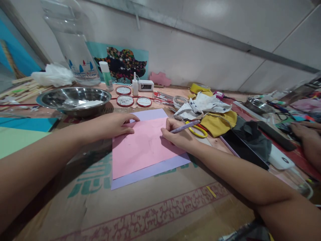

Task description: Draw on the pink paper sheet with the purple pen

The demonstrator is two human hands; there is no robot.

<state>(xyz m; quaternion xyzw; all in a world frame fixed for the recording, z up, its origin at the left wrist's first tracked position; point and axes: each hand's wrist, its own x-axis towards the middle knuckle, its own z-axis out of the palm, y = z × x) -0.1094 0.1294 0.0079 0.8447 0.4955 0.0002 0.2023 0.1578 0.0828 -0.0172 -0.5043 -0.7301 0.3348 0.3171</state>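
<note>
A pink sheet of paper (140, 150) lies on top of a lilac sheet (150, 172), both resting on a cardboard surface (120, 207). Faint pencil-like lines show on the pink paper. My left hand (115, 125) lies flat across the upper left part of the sheet, fingers apart. In my right hand (178, 135) is a light purple pen (187, 126), its tip on the pink paper right of the middle. Just right of that hand are scissors with yellow handles (200, 130), partly under cloth.
A steel bowl (75, 100), a glue stick (106, 76), red-rimmed dishes (124, 100), a small glue bottle (135, 85) and a digital clock (146, 85) stand behind the paper. Cloth pieces (204, 105) and a dark tablet (243, 150) lie right. Another person's hand (308, 137) is at far right.
</note>
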